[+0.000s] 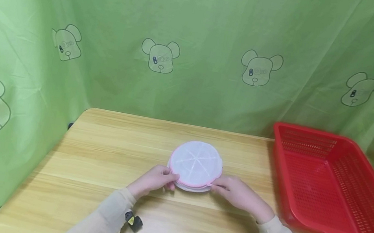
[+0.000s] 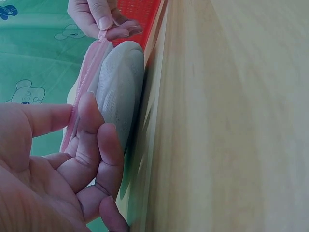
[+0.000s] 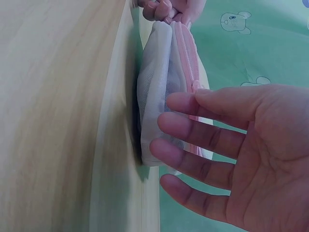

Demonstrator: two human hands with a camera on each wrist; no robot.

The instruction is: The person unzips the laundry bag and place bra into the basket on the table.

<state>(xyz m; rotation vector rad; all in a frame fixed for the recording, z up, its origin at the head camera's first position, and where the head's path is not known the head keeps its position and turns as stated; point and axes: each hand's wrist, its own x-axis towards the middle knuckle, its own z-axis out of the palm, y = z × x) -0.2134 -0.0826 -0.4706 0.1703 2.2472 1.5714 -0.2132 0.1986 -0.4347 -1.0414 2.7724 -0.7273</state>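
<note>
A round white mesh zip bag (image 1: 196,162) lies on the table, its pink zipper (image 2: 89,72) running along the near rim. Seams cross its top like spokes. My left hand (image 1: 157,177) pinches the zippered edge on the near left between thumb and index finger. On the near right, my right hand (image 1: 237,192) pinches the pink zipper pull (image 3: 196,87) between thumb and index finger, its other fingers spread beside the bag's side. In both wrist views the bag looks puffed and several layers thick; its inside is hidden.
A large red plastic basket (image 1: 281,182) with slotted walls stands on the right of the wooden table (image 1: 112,141). Green curtain (image 1: 198,93) with bear-head prints hangs behind the table and on both sides.
</note>
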